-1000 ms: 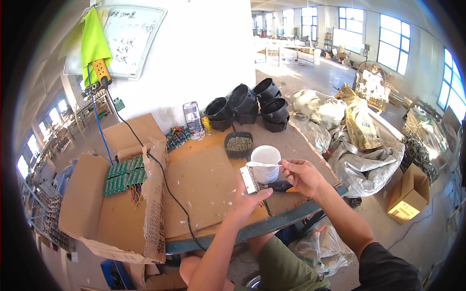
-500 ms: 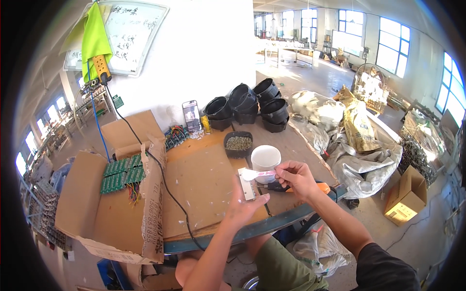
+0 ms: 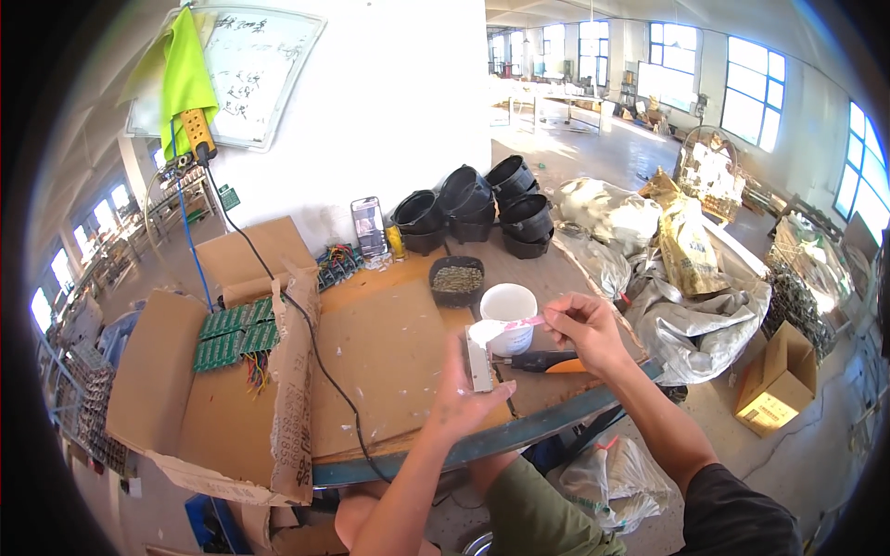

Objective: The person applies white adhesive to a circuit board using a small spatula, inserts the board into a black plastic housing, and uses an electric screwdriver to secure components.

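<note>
My left hand point(image 3: 468, 398) holds a narrow grey strip-shaped part point(image 3: 478, 363) upright over the front of the brown table point(image 3: 389, 371). My right hand point(image 3: 582, 326) pinches a thin pink-handled spoon point(image 3: 505, 326) whose white blob end rests at the top of the strip. Right behind the spoon stands a white cup point(image 3: 509, 310). A black and orange tool point(image 3: 545, 363) lies on the table below my right hand. A small black tub of tiny parts point(image 3: 456, 278) sits behind the cup.
A large opened cardboard box point(image 3: 185, 389) with green circuit boards point(image 3: 236, 329) fills the left. A black cable point(image 3: 320, 361) crosses the table. Stacked black pots point(image 3: 482, 208) and a phone point(image 3: 368, 227) stand against the white wall. Bags point(image 3: 686, 278) and a small carton point(image 3: 779, 385) lie right.
My right hand has lifted from the table by the cup and brought the pink spoon over to the top of the strip. My left hand has raised the strip slightly.
</note>
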Motion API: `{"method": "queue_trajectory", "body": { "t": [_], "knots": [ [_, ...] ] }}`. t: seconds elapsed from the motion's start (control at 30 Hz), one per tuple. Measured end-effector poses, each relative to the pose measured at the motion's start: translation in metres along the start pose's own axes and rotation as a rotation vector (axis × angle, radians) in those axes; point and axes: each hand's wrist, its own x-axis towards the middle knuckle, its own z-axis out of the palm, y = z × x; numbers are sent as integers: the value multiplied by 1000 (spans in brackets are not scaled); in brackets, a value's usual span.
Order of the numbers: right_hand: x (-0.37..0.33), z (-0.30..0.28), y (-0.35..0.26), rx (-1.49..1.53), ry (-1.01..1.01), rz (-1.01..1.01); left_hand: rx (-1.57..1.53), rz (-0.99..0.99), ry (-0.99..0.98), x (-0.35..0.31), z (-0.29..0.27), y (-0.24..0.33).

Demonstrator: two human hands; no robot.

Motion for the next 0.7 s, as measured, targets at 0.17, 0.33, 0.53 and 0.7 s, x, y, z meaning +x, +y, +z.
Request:
{"method": "queue_trajectory", "body": {
  "t": [0.17,0.33,0.53,0.7],
  "knots": [
    [-14,-8,-5,-52,-35,-61,-20,27,63,0,1,4],
    [-3,-1,-7,-86,-58,-202,18,82,46,2,1,-1],
    [4,-7,-3,-67,-12,-249,25,76,30,1,1,1],
    [11,-6,0,-61,0,-212,59,91,-22,0,-3,0]
  ]
}}
